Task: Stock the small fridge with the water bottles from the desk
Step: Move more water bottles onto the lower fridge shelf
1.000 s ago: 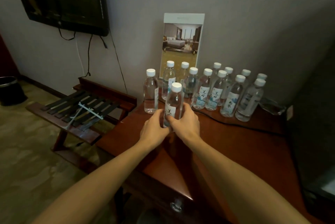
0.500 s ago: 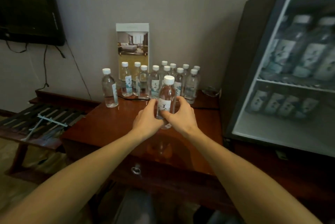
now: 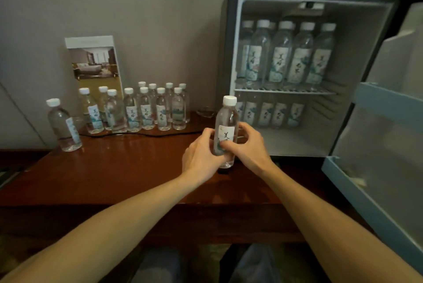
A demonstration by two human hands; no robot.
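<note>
I hold one clear water bottle (image 3: pixel 227 122) with a white cap upright just above the desk (image 3: pixel 119 168), in front of the fridge's lower left corner. My left hand (image 3: pixel 201 157) wraps its left side and my right hand (image 3: pixel 248 145) grips its right side and label. The small fridge (image 3: pixel 229 54) stands open at the right, with several bottles on its wire shelf (image 3: pixel 286 91) and several more below. A cluster of bottles (image 3: pixel 146 108) stands at the back of the desk by the wall, and a lone bottle (image 3: pixel 63 126) stands at the far left.
The fridge door (image 3: pixel 377 145) swings open at the right, close to my right forearm. A hotel brochure (image 3: pixel 96 63) leans on the wall behind the bottles. A black cable (image 3: pixel 142 134) runs along the desk in front of them. A small glass ashtray (image 3: pixel 206 112) sits beside the fridge.
My view has swung right, from the bottle cluster to the open fridge. Both hands have carried the bottle right, from near the cluster to just in front of the fridge opening.
</note>
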